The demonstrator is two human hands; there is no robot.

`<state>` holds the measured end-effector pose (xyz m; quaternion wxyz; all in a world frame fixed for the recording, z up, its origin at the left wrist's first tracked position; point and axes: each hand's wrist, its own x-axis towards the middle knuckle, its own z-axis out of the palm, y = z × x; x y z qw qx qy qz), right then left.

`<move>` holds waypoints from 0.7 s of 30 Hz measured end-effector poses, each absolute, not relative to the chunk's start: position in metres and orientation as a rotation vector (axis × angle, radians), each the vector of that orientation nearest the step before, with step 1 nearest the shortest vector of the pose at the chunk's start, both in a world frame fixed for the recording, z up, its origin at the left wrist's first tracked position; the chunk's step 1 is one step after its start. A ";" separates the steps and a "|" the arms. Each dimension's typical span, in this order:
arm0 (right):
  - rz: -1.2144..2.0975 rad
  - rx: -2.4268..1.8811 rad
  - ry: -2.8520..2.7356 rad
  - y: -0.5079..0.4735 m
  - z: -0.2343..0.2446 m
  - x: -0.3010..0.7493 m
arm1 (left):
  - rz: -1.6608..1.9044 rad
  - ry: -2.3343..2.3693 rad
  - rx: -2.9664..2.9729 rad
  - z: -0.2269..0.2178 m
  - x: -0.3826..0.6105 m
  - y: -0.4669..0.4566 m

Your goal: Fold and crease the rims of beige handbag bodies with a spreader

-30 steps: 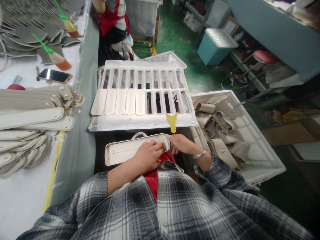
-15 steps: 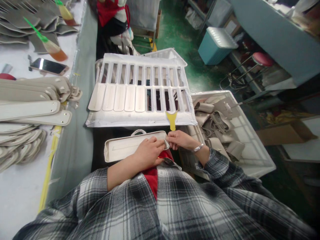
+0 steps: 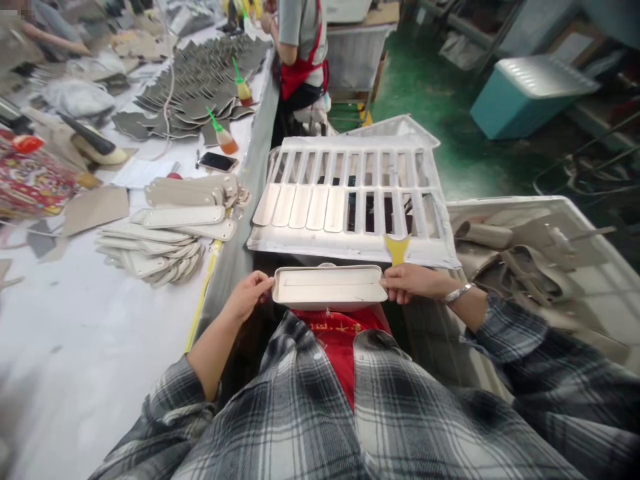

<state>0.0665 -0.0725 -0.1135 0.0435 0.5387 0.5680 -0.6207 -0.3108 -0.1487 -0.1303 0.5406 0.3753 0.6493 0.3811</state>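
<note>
A cream, box-shaped leather bag (image 3: 327, 285) lies crosswise in front of me. Its long, flat base panel faces up, with a stitched line along it. My left hand (image 3: 254, 293) pinches the bag's left end between thumb and fingers. At the other end my right hand (image 3: 407, 283) grips the right corner with closed fingers. A yellow scraper (image 3: 397, 249) with a flared, notched tip sticks up out of that same hand. Just beyond the bag, a white slotted rack (image 3: 310, 241) carries several cream panels (image 3: 316, 208) in its near row.
On the left table (image 3: 125, 333) lie stacked cream strips (image 3: 185, 215), a phone (image 3: 218, 161), glue bottles (image 3: 224, 139) and grey leather pieces (image 3: 195, 87). A white crate (image 3: 575, 207) of beige bags stands at right. A co-worker in a red apron (image 3: 303, 73) is at the table ahead.
My left hand has moved from the bag's right part to its left end. The view has swung left, showing more of the table. My right hand keeps the bag's right end and the scraper.
</note>
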 end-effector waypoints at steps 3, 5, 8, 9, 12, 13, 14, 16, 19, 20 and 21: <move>-1.914 1.600 1.764 -0.069 -0.118 0.072 | 0.813 1.325 0.788 -0.147 -0.311 -0.146; -1.938 1.600 1.786 -0.069 -0.122 0.077 | 0.802 1.274 0.791 -0.149 -0.304 -0.144; -1.955 1.598 1.816 -0.068 -0.126 0.082 | 0.720 1.269 0.897 -0.143 -0.306 -0.135; -1.936 1.578 1.821 -0.067 -0.126 0.084 | 0.651 1.278 0.970 -0.140 -0.311 -0.131; -1.834 1.522 1.947 -0.062 -0.126 0.087 | 0.410 1.319 1.316 -0.128 -0.324 -0.109; -1.792 1.530 2.058 -0.060 -0.125 0.087 | 0.369 1.336 1.448 -0.123 -0.323 -0.101; -1.745 1.550 2.198 -0.059 -0.124 0.086 | 0.357 1.348 1.575 -0.118 -0.318 -0.093; -1.610 1.576 2.519 -0.057 -0.123 0.082 | 0.380 1.340 1.782 -0.110 -0.295 -0.079; -1.236 1.438 2.899 -0.057 -0.122 0.072 | 0.320 1.183 1.971 -0.108 -0.243 -0.066; -1.087 1.364 2.981 -0.058 -0.123 0.068 | 0.284 1.121 2.014 -0.109 -0.227 -0.063; -0.953 1.293 3.037 -0.058 -0.124 0.065 | 0.250 1.070 2.050 -0.111 -0.213 -0.061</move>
